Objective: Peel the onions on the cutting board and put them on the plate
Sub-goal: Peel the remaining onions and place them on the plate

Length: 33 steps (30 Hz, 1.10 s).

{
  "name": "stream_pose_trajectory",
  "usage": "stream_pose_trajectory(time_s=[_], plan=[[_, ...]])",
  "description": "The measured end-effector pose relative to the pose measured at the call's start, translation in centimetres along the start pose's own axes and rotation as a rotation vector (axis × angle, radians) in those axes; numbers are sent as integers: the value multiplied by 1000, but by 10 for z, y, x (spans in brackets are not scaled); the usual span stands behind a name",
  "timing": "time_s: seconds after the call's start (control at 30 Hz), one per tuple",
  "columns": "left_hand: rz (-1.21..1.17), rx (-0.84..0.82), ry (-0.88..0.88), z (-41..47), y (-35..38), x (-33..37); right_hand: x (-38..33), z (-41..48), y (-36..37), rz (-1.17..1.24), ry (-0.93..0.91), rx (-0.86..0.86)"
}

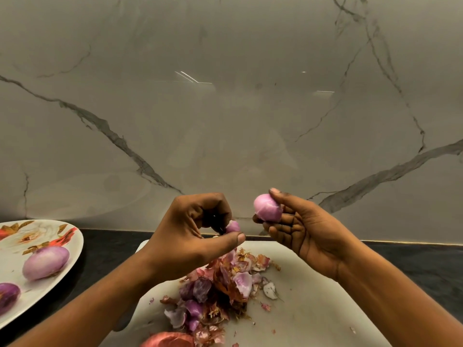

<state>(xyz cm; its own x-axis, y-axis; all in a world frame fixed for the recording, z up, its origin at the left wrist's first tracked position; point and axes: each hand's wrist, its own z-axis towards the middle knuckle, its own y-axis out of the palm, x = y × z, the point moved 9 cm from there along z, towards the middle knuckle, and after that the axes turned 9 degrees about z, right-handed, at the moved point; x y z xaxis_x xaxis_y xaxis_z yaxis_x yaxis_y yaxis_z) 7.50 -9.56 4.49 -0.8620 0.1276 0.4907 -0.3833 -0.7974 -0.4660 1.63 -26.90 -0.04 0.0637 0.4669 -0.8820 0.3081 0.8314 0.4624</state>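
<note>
My right hand (298,229) holds a small peeled pink onion (266,207) between thumb and fingertips, raised above the white cutting board (313,309). My left hand (193,234) pinches a torn piece of onion skin (233,226) just left of that onion. A heap of purple and brown peels (218,289) lies on the board under my hands. An unpeeled reddish onion (167,340) shows at the board's near edge, partly cut off by the frame. The flowered plate (62,236) at the left carries two peeled onions, one pale (45,262) and one darker purple (8,296).
The board and the plate sit on a dark countertop (413,266). A grey marble wall (225,96) rises right behind them. Small skin scraps are scattered over the board's right side.
</note>
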Motion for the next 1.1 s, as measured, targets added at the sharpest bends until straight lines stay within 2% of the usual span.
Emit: stream_pose_trajectory(time_s=[0.2,0.43,0.7,1.1], plan=[[21,-92,-109,0,10,-10,14,-6,17,-69,90,-148],[104,-40,-80,1,7,-10,14,-4,10,-223,71,-76],[175,-9,0,2,5,-8,17,-5,12,-95,109,-123],[123,-122,-53,3,14,-13,15,-6,16,-227,77,-152]])
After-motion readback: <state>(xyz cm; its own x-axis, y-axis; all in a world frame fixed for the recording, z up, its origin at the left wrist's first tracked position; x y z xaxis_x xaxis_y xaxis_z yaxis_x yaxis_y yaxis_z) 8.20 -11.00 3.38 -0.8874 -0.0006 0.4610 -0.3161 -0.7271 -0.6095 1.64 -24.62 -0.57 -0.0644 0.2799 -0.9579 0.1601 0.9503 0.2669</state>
